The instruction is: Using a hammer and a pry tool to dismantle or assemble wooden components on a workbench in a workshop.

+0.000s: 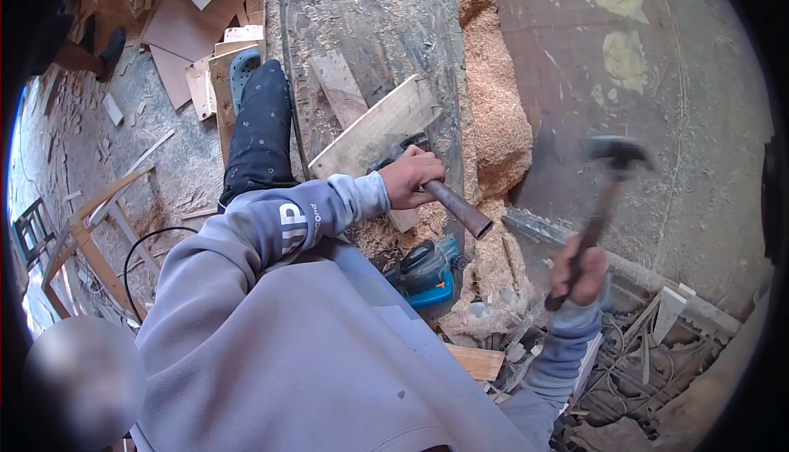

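My left hand [411, 177] is wrapped round a dark tool with a brown tubular handle [464, 210]. The handle's open end points toward the lower right, and its dark metal head rests by the edge of a pale board [380, 127]; the head's kind is partly hidden. Off to the right, my right hand [581, 273] grips a claw hammer [598, 209] low on its handle, with the head raised and blurred by motion. Beneath the pale board lies a second weathered board [339, 86], both on a long worn plank surface [370, 8].
A blue and black power tool [427, 275] sits among sawdust [496, 99] close to my body. A large brown sheet [567, 57] spans the right. Wood offcuts [185, 37] and a wooden frame [90, 242] lie left. Scraps and cables [641, 362] fill the lower right.
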{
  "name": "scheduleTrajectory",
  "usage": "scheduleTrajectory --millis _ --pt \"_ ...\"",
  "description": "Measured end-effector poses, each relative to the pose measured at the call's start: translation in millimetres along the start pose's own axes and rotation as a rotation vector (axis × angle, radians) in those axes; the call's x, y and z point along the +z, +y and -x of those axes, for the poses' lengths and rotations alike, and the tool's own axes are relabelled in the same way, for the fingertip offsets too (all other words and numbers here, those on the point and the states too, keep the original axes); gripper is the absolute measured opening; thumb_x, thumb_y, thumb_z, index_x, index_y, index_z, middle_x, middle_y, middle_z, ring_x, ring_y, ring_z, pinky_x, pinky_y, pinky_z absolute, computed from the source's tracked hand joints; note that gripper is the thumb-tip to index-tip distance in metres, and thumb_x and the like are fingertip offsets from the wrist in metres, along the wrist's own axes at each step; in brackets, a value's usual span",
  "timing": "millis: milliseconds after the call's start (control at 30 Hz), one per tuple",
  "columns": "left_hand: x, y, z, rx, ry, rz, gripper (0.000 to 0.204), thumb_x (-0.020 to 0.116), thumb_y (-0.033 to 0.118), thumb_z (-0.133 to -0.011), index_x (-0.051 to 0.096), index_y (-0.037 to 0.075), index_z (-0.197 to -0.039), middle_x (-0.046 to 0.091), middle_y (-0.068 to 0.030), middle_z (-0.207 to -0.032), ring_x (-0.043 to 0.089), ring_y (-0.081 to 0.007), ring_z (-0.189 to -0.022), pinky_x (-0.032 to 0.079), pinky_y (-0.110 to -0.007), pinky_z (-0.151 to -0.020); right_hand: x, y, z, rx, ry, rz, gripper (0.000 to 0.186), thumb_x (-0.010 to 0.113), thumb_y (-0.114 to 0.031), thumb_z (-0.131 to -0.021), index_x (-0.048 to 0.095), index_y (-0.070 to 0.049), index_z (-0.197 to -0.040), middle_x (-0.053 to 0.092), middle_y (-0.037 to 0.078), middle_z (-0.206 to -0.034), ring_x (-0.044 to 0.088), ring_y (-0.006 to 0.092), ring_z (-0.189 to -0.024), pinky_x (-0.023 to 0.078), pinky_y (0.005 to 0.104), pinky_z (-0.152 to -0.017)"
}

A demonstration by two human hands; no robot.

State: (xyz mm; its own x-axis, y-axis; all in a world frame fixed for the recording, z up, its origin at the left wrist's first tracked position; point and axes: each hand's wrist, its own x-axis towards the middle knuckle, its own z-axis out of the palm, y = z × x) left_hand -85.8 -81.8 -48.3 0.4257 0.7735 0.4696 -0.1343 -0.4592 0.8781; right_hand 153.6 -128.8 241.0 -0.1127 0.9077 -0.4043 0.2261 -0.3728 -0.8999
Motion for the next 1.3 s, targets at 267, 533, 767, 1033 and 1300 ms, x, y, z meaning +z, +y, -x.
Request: scheduleTrajectory --millis 267,533,767,1033,1300 --pt "6 -5 -2 0.035 -0.006 0.000 0.019 0.071 0.016 -0.076 0.055 0.015 -0.087 0.053 -0.0028 -0.083 0.053 -0.0233 -0.086 0.032 -0.037 -0.083 7 28 28 0.246 -0.011 0.362 0.048 0.051 -0.054 -0.095 0.053 -0.006 -0.086 0.050 0.001 -0.055 0.044 0.0096 -0.036 0.034 0.0249 -0.029" --pt "25 -2 -2 -0.014 -0.091 0.032 0.020 0.071 0.023 -0.078 0.053 0.015 -0.082 0.051 -0.0027 -0.078 0.053 -0.0232 -0.082 0.032 -0.037 -0.080 -30 62 51 -0.002 0.157 -0.361 0.049 0.045 -0.048 -0.099 0.048 -0.001 -0.088 0.051 0.009 -0.056 0.046 0.0153 -0.035 0.040 0.0282 -0.028" --pt "30 6 -6 -0.092 0.019 0.023 0.026 0.069 0.022 -0.081 0.050 0.010 -0.067 0.049 -0.0087 -0.063 0.052 -0.0309 -0.064 0.039 -0.040 -0.062 1 94 66 0.009 0.259 -0.459 0.046 0.045 -0.052 -0.097 0.046 -0.006 -0.091 0.047 0.007 -0.055 0.043 0.0138 -0.033 0.038 0.0281 -0.027" --pt "39 4 -8 -0.014 -0.006 0.051 0.032 0.066 0.016 -0.083 0.045 0.006 -0.060 0.046 -0.0121 -0.058 0.049 -0.0344 -0.057 0.039 -0.042 -0.055 10 117 100 0.050 0.237 -0.576 0.050 0.050 -0.054 -0.094 0.048 -0.004 -0.089 0.046 0.007 -0.055 0.045 0.0162 -0.034 0.039 0.0298 -0.028" --pt "36 2 -4 0.046 -0.085 0.096 0.025 0.066 0.018 -0.080 0.047 0.007 -0.066 0.051 -0.0100 -0.063 0.052 -0.0341 -0.063 0.041 -0.041 -0.060 36 112 109 0.310 -0.018 -0.104 0.054 0.054 -0.057 -0.092 0.055 -0.002 -0.094 0.054 0.004 -0.061 0.048 0.0087 -0.042 0.038 0.0233 -0.035"
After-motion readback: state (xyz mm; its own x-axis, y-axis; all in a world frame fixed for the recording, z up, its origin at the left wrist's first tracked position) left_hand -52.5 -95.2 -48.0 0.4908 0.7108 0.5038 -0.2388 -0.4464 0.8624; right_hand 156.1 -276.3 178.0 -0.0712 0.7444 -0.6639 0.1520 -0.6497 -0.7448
